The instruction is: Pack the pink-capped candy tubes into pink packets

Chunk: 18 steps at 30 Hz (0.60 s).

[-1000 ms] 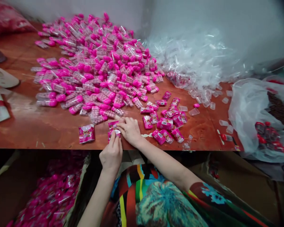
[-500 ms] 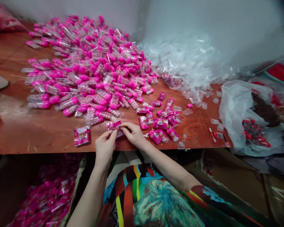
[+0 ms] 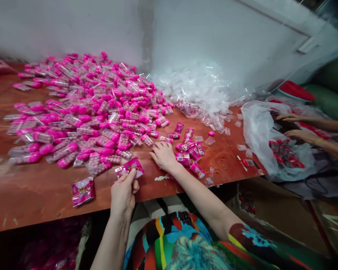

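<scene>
Between the thumb and fingers of my left hand (image 3: 123, 191) is a pink printed wrapper (image 3: 137, 165), held just above the table near its front edge. My right hand (image 3: 165, 157) lies palm down on the table with its fingers apart, beside a group of small pink wrapped packets (image 3: 195, 153); anything under the palm is hidden. To the left of my left hand lies a stack of pink wrappers (image 3: 83, 192). Behind both hands spreads a big heap of clear tubes with pink caps (image 3: 84, 130), filled with small pink balls.
Clear plastic cups (image 3: 197, 84) are heaped against the wall. At the right, another person's hands (image 3: 301, 135) reach into a white plastic bag (image 3: 249, 123) holding brown pieces and red-capped containers. Below the table at left is a dim box of pink packets (image 3: 50, 243).
My right hand has let go of the wrapper and moved right to the wrapped packets. My left hand still holds the wrapper. The view has shifted, and more of the other person's hands shows.
</scene>
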Each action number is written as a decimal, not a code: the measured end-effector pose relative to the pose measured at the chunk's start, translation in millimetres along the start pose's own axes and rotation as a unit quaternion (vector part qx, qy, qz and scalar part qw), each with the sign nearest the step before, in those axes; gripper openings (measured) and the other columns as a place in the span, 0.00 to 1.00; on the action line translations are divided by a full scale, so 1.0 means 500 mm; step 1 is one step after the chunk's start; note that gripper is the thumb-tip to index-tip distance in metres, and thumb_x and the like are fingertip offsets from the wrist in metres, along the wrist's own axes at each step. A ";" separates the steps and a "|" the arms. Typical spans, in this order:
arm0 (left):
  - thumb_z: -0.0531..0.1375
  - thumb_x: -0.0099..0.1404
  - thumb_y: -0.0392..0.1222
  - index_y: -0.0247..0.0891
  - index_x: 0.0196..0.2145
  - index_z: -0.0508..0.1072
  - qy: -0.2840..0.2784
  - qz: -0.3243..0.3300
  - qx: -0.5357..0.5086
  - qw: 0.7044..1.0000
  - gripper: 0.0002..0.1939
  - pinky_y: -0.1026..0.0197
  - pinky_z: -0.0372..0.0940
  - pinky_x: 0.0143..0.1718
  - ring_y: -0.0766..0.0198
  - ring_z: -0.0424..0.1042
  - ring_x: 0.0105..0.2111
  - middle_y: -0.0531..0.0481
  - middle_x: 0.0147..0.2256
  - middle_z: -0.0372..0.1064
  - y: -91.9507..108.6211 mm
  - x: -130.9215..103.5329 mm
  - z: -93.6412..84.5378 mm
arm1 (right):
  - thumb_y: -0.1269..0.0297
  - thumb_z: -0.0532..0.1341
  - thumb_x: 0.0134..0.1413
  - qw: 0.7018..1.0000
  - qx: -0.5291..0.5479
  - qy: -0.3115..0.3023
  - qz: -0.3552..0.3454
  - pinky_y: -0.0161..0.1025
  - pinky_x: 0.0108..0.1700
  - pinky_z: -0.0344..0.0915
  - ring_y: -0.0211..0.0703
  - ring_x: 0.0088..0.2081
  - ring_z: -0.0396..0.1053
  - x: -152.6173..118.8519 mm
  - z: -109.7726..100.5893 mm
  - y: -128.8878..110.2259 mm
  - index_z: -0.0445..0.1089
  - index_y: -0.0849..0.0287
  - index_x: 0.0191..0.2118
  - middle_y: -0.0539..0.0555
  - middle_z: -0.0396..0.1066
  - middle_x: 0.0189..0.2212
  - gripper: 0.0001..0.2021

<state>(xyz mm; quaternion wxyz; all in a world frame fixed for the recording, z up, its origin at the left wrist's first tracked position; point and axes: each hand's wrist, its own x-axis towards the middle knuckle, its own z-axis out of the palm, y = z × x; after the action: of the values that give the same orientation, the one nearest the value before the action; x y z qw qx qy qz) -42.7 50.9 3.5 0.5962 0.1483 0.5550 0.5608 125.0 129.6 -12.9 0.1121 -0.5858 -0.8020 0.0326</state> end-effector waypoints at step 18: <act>0.76 0.40 0.42 0.33 0.20 0.73 0.003 -0.044 -0.036 0.998 0.17 0.69 0.51 0.15 0.72 0.60 0.14 0.55 0.16 0.65 -0.011 -0.049 0.002 | 0.68 0.56 0.62 0.948 0.292 -0.034 0.121 0.41 0.42 0.69 0.42 0.38 0.71 0.070 -0.007 -0.017 0.64 0.60 0.46 0.55 0.73 0.39 0.07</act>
<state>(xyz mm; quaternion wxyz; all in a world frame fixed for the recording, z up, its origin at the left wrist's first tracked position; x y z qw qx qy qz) -33.2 29.3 11.7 0.6231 0.1004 0.5425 0.5544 107.5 159.8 -2.8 0.2459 -0.6183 -0.6841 0.2987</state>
